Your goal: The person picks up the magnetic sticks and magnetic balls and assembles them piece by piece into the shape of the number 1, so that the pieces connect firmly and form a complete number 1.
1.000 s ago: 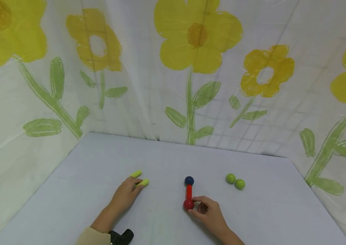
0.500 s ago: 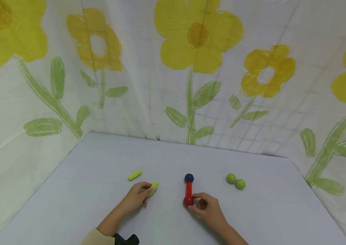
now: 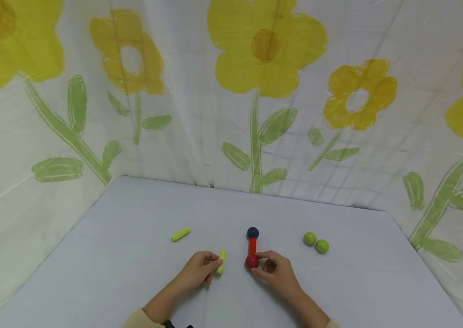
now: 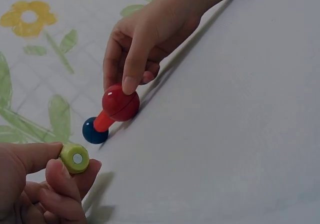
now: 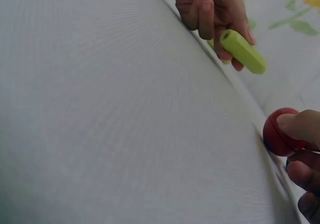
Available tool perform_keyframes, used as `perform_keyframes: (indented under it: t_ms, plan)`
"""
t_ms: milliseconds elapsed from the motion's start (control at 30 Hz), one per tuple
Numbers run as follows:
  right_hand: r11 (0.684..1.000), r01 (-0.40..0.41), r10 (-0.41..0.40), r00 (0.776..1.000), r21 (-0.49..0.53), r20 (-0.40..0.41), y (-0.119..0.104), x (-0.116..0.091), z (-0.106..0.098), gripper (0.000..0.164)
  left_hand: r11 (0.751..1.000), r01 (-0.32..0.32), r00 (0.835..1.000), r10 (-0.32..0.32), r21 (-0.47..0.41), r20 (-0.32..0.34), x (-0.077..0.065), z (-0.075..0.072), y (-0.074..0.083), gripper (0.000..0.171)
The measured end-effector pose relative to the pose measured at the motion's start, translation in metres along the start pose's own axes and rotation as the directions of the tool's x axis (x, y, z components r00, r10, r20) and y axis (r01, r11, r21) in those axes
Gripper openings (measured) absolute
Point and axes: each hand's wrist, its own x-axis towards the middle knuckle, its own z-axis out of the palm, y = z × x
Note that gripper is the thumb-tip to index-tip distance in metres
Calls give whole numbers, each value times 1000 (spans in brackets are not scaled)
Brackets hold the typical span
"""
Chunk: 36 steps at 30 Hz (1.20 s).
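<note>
Head view: left hand (image 3: pixel 196 271) pinches a yellow-green rod (image 3: pixel 221 262) at its fingertips, closer than before to the red ball (image 3: pixel 251 261) the right hand (image 3: pixel 280 274) pinches.

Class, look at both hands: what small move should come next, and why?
Probably the left hand should bring its yellow-green rod across to the red ball: it pinches that rod nearby but apart, while the right hand holds the red ball, which the red rod appears to join to the blue ball.
</note>
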Motion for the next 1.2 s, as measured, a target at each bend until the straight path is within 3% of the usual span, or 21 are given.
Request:
perform_keyframes:
  t_ms: [233, 500, 800, 1200]
  plan:
    - [999, 36, -36, 999, 25, -3, 6, 5, 1, 31, 999, 47, 999, -47, 18, 12, -1, 12, 4, 31]
    - [996, -85, 84, 996, 25, 37, 3, 11, -1, 32, 996, 79, 995, -81, 28, 62, 0, 20, 4, 28]
    - [997, -50, 47, 998, 60, 42, 4, 12, -1, 29, 998, 65, 994, -67, 25, 83, 4, 32, 7, 26]
    - [994, -88, 84, 995, 67, 56, 4, 11, -2, 27, 996, 68, 995, -72, 60, 63, 10, 44, 15, 23]
